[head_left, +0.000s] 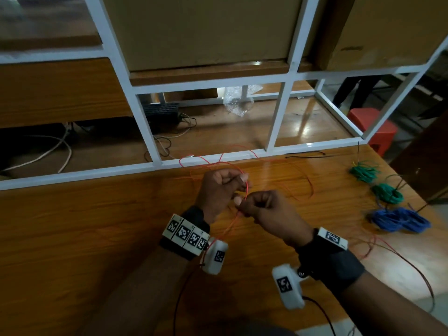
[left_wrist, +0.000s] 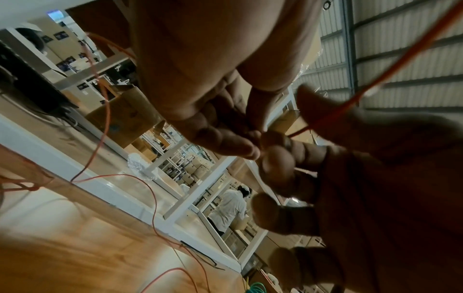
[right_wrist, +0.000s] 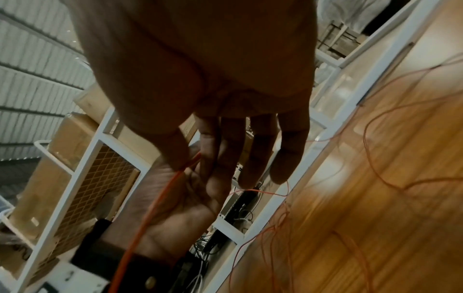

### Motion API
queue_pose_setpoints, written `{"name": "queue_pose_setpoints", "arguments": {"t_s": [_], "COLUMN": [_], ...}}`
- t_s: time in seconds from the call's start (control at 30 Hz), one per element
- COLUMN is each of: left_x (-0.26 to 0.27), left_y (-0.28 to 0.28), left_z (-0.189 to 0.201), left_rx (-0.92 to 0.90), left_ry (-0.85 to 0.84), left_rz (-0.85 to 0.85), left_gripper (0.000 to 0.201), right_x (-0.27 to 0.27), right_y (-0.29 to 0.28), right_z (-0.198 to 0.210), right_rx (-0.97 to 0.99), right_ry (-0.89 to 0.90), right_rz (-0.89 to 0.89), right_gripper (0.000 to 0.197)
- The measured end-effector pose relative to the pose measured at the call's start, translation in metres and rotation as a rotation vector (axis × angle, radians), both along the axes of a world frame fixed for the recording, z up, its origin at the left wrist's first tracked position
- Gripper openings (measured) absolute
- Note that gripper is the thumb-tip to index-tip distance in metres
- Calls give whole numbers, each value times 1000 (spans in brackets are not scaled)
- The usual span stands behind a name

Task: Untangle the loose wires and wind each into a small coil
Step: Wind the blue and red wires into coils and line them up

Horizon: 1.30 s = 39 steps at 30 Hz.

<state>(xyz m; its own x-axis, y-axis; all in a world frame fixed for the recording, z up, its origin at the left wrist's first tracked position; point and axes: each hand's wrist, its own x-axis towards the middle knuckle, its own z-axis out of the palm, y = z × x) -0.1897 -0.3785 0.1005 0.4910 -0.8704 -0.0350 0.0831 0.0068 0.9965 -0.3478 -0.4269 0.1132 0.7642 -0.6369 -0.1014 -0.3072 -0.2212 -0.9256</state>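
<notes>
Right hand [head_left: 269, 212] and left hand [head_left: 218, 190] pinch the red wire [head_left: 246, 190].

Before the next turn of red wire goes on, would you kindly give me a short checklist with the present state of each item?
1. Left hand holds the red wire: ok.
2. Right hand pinches the same wire: ok.
3. A red coil already started on the fingers: cannot tell.
4. Slack on the table free of tangles: not ok, loops cross behind the hands.
5. Finished green coils and blue coils set apart to the right: ok.
</notes>
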Motion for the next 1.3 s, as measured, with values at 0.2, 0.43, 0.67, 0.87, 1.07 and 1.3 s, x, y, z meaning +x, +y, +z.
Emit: {"name": "queue_pose_setpoints", "arguments": {"t_s": [0.2,0.43,0.67,0.87,1.07,1.3], "left_x": [11,49,54,19,-14,-43], "left_y": [-10,-15,27,38,6,-31], "left_z": [-1,-15,-21,4,17,47], "left_rx": [17,53,361,-83,-148,-184], "left_ry": [70,236,-147,-976,-840,-619], "left_rz": [128,404,68,-150,-425,-335], "left_gripper": [10,17,26,30,24,18], "right_x": [-6,-33,-45,-50,-73,-124], "right_y": [-16,-6,-3,4,7,0], "right_z": [16,8,-3,6,22,30], "right_rx": [403,561,279,210,156,346], "right_ry": [-84,-135,-99,-89,-158,-295], "right_rz": [-223,-43,-163,-175,-190,-17], "right_gripper": [22,16,25,26,25,30]}}
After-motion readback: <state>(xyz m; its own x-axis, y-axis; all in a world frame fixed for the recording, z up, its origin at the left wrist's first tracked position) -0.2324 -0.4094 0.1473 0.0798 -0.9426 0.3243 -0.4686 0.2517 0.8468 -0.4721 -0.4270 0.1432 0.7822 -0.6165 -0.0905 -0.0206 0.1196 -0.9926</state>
